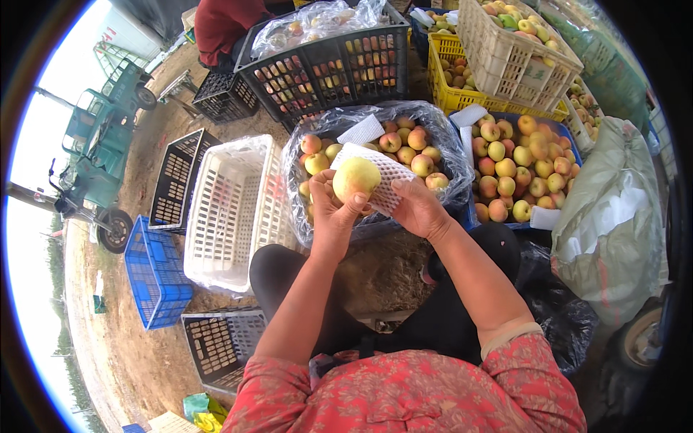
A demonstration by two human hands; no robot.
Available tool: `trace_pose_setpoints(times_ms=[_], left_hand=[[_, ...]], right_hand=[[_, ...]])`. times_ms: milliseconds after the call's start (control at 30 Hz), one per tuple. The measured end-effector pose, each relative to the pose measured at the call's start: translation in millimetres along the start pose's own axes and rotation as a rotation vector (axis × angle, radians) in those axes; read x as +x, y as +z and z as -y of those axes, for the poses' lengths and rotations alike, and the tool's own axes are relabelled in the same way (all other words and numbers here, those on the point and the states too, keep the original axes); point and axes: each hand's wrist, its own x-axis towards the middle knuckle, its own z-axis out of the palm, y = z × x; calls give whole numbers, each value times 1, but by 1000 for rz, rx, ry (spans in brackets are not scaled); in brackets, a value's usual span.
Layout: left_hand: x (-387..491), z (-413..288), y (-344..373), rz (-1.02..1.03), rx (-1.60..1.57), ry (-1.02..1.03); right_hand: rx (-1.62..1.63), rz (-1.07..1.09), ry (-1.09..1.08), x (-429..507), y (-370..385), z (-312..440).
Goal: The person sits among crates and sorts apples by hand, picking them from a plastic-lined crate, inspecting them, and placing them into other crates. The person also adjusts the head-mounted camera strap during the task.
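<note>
My left hand (335,214) grips a large yellow apple (356,179), thumb on its near side. My right hand (421,208) pinches the near right part of a white foam net sleeve (392,187), which lies behind and beside the apple. Both hands are above a crate lined with clear plastic film (460,168), holding several red-yellow apples (391,142). Another foam net (361,130) rests on those apples. To the right, a blue crate (578,146) is full of apples (506,168), with foam nets (544,217) at its edges.
A white plastic crate (227,211) stands at my left, beside black crates (176,178) and a blue one (157,270). Ahead is a large black crate (325,76) of fruit. A woven sack (606,227) stands at right. A person in a red sleeve (224,27) sits beyond.
</note>
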Motion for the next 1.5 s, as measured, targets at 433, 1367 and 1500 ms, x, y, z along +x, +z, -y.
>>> trace_pose_setpoints(times_ms=[433,1367,1500], left_hand=[[-35,9,16,-88,1056,612],[-26,29,-30,-282,-272,-600],[-11,49,-30,-324,-150,-610]], right_hand=[[-130,17,82,-28,16,-6],[-81,-109,133,-25,7,-38],[-867,-373,127,-6,-5,-49]])
